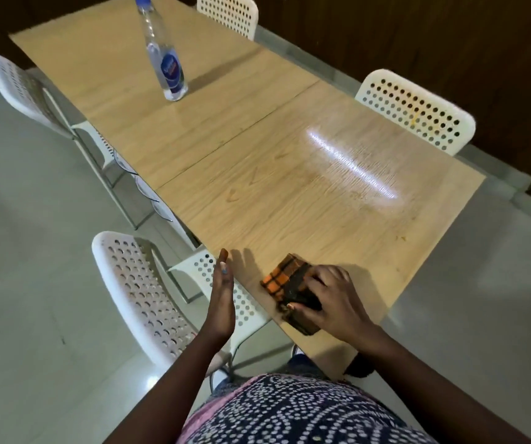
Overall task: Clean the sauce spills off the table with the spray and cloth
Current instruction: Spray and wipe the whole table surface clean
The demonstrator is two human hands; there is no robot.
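The cloth [289, 293], folded into a thick orange-and-dark checked pad, lies on the near corner of the worktop [257, 174], close to its left edge, under the right hand [328, 299], whose fingers and thumb are curled over it and press it down; that grip is closed on the cloth. The pad's long axis runs from the near edge away toward the far left, roughly along the worktop's left side. The left hand [220, 299] is held edge-on just off the worktop's left edge, above the seat of a white chair [135, 290], fingers straight and together, holding nothing and apart from the cloth. The faint V-shaped marks [244, 187] on the wood lie ahead of the cloth, well apart from it, and a small yellowish fleck [402, 238] sits out to the right near the far-side edge; whether these are sauce is hard to tell. So the wiping probably has to travel forward and rightward from the grip, and the right hand, already on the cloth, is the nearer one. The bottle [164, 56] stands upright far up the worktop, out of easy reach of either hand.
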